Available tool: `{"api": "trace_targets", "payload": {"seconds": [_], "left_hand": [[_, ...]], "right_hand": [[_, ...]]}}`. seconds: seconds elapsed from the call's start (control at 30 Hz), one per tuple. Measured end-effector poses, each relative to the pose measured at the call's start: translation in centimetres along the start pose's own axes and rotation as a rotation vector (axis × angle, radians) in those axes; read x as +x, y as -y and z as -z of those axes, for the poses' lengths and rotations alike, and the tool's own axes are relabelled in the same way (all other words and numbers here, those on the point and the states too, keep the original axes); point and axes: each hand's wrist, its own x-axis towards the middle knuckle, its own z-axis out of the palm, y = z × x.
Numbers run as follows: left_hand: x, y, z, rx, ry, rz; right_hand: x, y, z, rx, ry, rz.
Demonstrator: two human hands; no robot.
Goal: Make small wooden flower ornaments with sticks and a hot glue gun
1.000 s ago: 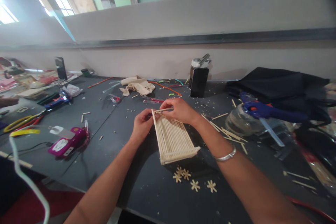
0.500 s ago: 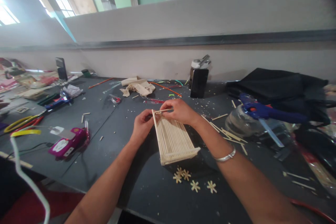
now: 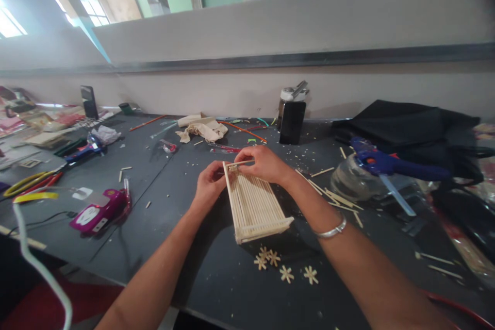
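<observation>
A small tray-like frame (image 3: 257,205) built of thin pale wooden sticks lies tilted on the dark table, its raised edge towards me. My left hand (image 3: 209,184) is closed on its far left corner, fingertips partly hidden behind the side rail. At the far end, my right hand (image 3: 266,166) pinches a thin wooden stick (image 3: 243,163) that lies across that end; whether it touches the rail is hard to make out. Just in front of the frame are several star-shaped pieces made of short sticks, one being the rightmost star (image 3: 310,275).
A blue glue gun (image 3: 398,162) rests by a clear jar (image 3: 353,178) on the right, near loose sticks (image 3: 336,197). Behind stand a black phone (image 3: 293,122) and a crumpled cloth (image 3: 204,129). To the left are a purple power socket (image 3: 98,211) and yellow-handled scissors (image 3: 29,183).
Both hands keep the same hold on the frame and the stick. The whole view has shifted very slightly; nothing else has visibly moved.
</observation>
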Motion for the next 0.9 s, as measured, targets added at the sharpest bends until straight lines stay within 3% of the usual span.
{"api": "trace_targets", "payload": {"seconds": [0.3,0.63,0.77,0.9], "left_hand": [[0.2,0.8,-0.1,-0.028,0.018,0.022],[0.0,0.6,0.3,-0.085,0.053,0.008],[-0.2,0.6,0.7,-0.115,0.068,0.009],[-0.3,0.8,1.1,-0.124,0.065,0.007]], "right_hand": [[-0.2,0.7,1.2,0.027,-0.007,0.025],[-1.2,5.1,7.1,0.039,-0.230,-0.031],[-5.1,8.5,9.0,-0.041,-0.279,-0.016],[-12.5,11.4,9.2,-0.186,-0.333,-0.058]]}}
